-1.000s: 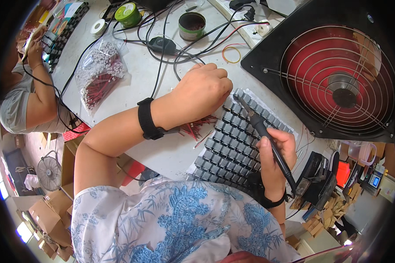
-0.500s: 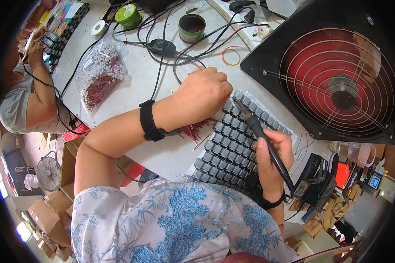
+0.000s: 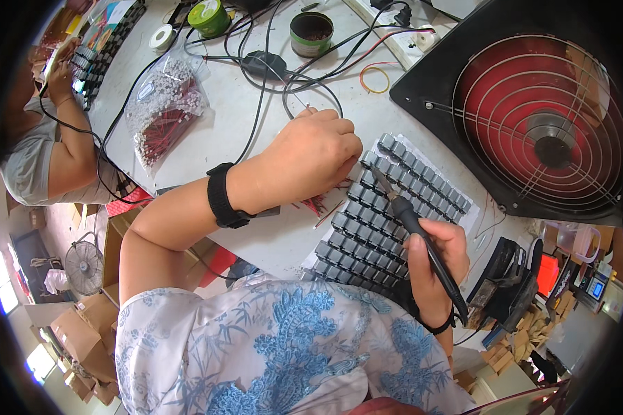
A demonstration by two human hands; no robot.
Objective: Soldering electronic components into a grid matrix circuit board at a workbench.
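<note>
My right hand (image 3: 439, 266) is closed round the black handle of a soldering iron (image 3: 426, 238). Its tip reaches the upper left edge of a block of small grey cube-shaped parts (image 3: 374, 235), set in rows on a white sheet. Beside that tip, my left hand (image 3: 315, 155) is pinched shut, palm down, at the same edge of the block. A thin pale wire (image 3: 295, 95) sticks out past its knuckles; its fingertips are hidden under the hand. Partly behind my left wrist lie loose red wires (image 3: 316, 205).
A caged red fan (image 3: 540, 117) in a black frame stands at the right. Left of centre lies a clear bag (image 3: 166, 104) of white-ended red wires. Black cables (image 3: 263, 66), a green tin (image 3: 311, 34) and a solder-like spool (image 3: 161, 37) sit farther back. Another person (image 3: 55, 149) works at far left.
The whole view has shifted slightly. My left hand sits a little farther left of the block's edge, and the pale wire now shows past it. The soldering iron stays at the same edge.
</note>
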